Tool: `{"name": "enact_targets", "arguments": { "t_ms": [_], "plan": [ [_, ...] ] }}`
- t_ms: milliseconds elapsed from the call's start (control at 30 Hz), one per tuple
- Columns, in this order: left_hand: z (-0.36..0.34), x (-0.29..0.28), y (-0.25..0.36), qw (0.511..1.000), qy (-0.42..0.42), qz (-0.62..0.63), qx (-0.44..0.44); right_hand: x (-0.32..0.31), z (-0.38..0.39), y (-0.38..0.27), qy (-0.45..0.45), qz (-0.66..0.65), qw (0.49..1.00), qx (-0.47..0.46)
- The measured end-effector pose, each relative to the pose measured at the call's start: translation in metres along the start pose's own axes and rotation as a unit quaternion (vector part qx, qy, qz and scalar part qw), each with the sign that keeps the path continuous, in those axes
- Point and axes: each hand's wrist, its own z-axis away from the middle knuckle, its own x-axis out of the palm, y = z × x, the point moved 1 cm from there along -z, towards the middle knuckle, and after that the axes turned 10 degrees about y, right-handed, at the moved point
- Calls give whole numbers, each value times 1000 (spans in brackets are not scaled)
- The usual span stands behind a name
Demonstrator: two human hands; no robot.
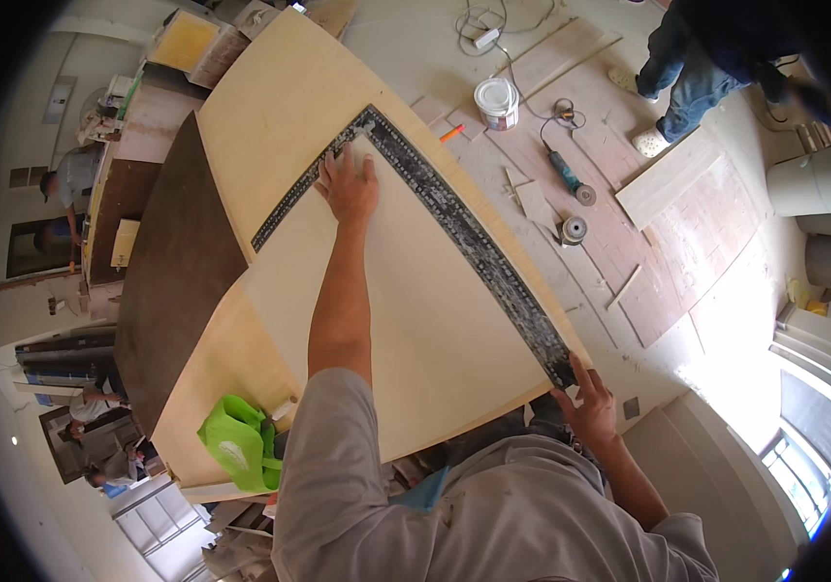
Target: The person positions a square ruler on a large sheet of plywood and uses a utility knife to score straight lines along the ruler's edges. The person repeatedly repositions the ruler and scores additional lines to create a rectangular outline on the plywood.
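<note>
A large black carpenter's square (464, 223), its face worn and scratched, lies over a pale cream sheet (415, 301) on a light wooden board (275, 112). Its corner points away from me, and its long arm runs down toward my right side. My left hand (348, 189) rests with fingers spread near that corner, the fingertips touching the short arm. At the near end of the long arm, my right hand (590, 403) has thumb and fingers around the tip of the square, by the board's edge.
A green bag (241, 441) sits on the board's near left part. Dark panel (178, 262) adjoins it on the left. On the floor at right are a white bucket (497, 102), an angle grinder (571, 177), cords and planks (672, 179). A person (692, 73) stands at far right.
</note>
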Motion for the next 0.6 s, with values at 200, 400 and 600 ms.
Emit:
{"name": "enact_targets", "arguments": {
  "t_ms": [200,400,600],
  "plan": [
    [-3,-2,1,999,-33,-17,16,1,-2,1,20,-9,999,-24],
    [-9,-1,-2,997,-56,-40,39,4,-1,6,27,-14,999,-33],
    [-16,-6,1,993,-101,-46,37,5,-1,8,31,-24,999,-29]
  ]
}}
